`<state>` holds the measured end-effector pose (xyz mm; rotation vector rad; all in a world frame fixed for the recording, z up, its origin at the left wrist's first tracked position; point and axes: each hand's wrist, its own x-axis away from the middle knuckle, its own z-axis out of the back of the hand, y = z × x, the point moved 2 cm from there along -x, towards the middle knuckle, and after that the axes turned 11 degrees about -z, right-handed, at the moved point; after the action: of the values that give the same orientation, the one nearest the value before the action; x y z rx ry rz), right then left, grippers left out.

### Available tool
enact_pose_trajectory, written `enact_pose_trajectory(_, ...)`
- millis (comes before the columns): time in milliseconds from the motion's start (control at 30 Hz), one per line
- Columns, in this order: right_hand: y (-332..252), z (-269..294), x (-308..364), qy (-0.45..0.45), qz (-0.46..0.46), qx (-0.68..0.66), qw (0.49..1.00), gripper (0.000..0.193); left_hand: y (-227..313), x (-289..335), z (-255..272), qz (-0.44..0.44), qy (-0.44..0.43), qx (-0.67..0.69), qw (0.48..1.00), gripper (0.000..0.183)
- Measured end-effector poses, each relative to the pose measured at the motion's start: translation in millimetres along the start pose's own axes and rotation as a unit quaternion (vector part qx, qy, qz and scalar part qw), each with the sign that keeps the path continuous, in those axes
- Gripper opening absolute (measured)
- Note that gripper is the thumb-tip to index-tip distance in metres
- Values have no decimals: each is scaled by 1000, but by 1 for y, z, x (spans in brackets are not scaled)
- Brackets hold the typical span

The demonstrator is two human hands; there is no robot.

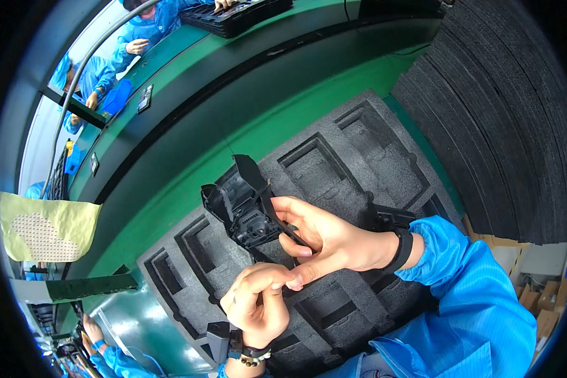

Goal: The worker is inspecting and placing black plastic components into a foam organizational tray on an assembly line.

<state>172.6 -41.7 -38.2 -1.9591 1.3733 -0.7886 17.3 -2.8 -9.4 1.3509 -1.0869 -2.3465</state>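
Observation:
My right hand (pixel 321 236) grips a black plastic housing (pixel 246 211) by its right edge, fingers curled around it. The housing's open side shows moulded ribs and a slotted part, and a flap stands up at its far end. Just below, my left hand (pixel 258 299) is closed in a pinch, its fingertips meeting my right thumb. Whatever lies in that pinch is hidden or too small to name. Both hands are above a grey foam tray (pixel 318 167) with shaped recesses.
A tall stack of dark foam sheets (pixel 491 120) rises at the right. Beyond the tray runs a green workbench (pixel 189 135) with a dark rail. Co-workers in blue smocks (pixel 154 28) sit at the far left, near a black tray (pixel 233 16). Yellow paper (pixel 50 227) hangs at left.

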Motion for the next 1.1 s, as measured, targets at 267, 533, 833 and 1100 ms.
enact_pose_trajectory(267, -6, -3, 1, -7, -20, -31, 999, 97, -9, 8, 6, 76, 26, 136, 988, 8)
enact_pose_trajectory(533, -7, -2, 3, 7, -15, -25, 1000, 105, -8, 3, 6, 10, 3, 84, 996, 9)
enact_pose_trajectory(833, 0, 1, 2, 21, -1, -30, 999, 104, 4, -2, 1, 23, 4, 30, 999, 8)
enact_pose_trajectory(1100, -3, -1, 2, 26, 5, -31, 999, 98, -6, 5, 1, 101, 32, 161, 981, 6)
